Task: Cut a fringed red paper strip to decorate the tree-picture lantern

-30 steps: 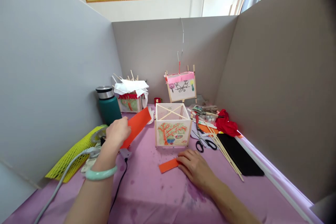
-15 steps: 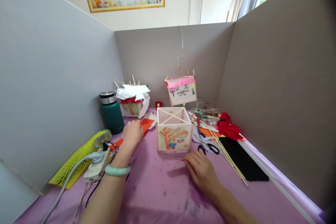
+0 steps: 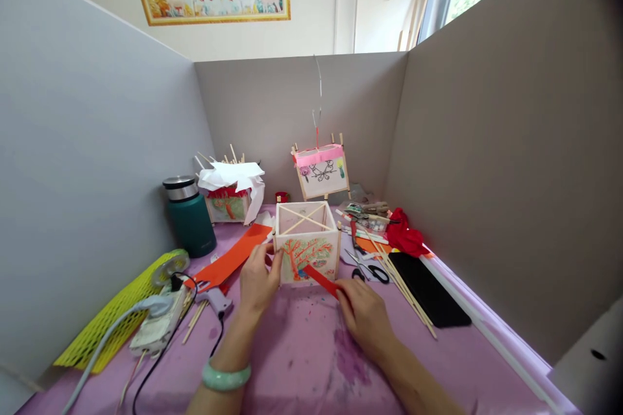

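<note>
A small box lantern [image 3: 307,243] of thin wooden sticks and white paper, with a red tree drawn on its front, stands on the purple table cover [image 3: 302,363]. My left hand [image 3: 257,279], a green bangle at its wrist, grips the lantern's near left corner with curled fingers. My right hand [image 3: 363,311] pinches one end of a short red paper strip [image 3: 321,279] and holds it tilted against the lantern's front. A long orange-red paper sheet [image 3: 231,259] lies flat to the left of the lantern.
A glue gun [image 3: 214,299], power strip [image 3: 156,327], yellow mesh [image 3: 111,311] and green flask [image 3: 191,217] sit left. Scissors [image 3: 367,267], sticks, red cloth [image 3: 406,237] and a black slab [image 3: 428,288] lie right. Two more lanterns [image 3: 321,168] stand at the back. Grey partitions surround the table.
My left hand laid the long orange sheet down and came over to grip the lantern's corner. My right hand lifted the short red strip off the table up to the lantern's front.
</note>
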The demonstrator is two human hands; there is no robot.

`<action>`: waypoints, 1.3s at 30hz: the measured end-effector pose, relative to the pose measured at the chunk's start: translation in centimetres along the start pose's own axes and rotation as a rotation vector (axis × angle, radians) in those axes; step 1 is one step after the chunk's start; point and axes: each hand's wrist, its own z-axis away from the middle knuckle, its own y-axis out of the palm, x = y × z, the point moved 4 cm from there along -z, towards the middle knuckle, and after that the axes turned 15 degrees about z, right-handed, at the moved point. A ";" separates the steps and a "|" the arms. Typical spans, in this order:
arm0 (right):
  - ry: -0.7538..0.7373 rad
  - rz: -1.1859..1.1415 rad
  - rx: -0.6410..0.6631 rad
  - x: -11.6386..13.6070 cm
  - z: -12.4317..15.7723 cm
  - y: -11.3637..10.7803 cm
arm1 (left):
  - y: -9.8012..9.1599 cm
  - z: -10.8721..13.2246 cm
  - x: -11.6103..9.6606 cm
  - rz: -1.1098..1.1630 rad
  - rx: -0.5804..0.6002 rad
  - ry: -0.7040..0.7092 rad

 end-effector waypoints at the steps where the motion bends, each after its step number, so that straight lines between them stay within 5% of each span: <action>1: -0.012 0.001 0.004 0.1 0.0 0.0 | 0.2 0.1 0.2 0.005 0.007 0.002; 6: -0.148 0.019 0.109 0.8 -0.1 0.1 | 0.6 0.4 1.1 0.027 -0.005 -0.013; 13: -0.114 0.020 0.185 0.5 0.2 0.5 | 0.3 1.2 1.4 -0.052 0.038 -0.038; 18: -0.080 -0.084 0.070 0.3 -0.1 -0.1 | 0.4 1.2 1.5 -0.035 0.036 0.010; 26: 0.019 -0.161 -0.082 -0.6 -0.1 -0.9 | 0.7 1.3 2.5 -0.151 0.132 -0.183; 39: 0.024 -0.170 -0.083 -0.5 -0.2 -1.1 | 0.7 1.5 2.6 -0.121 0.155 -0.209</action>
